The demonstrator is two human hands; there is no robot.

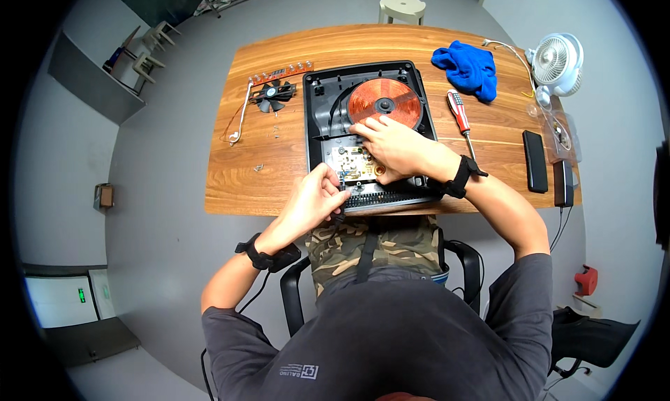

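An opened induction cooker with a black housing point(313, 111) lies on the table in front of me. A round copper coil point(401, 106) fills its far right part, and a pale circuit board point(351, 162) sits nearer to me. My right hand point(396, 148) grips the board's right side, fingers at its far edge below the coil, thumb at the near edge. That hand hides part of the board. At the near left corner my left hand point(319, 194) is closed in a pinch on a black cord point(339, 214), close to the board's wires.
Left of the housing lie a black fan point(272, 95), a control strip point(283, 73) and loose screws point(259, 168). To the right are a blue cloth point(466, 69), a red-handled screwdriver point(458, 112), a black case point(534, 161) and a white desk fan point(556, 61).
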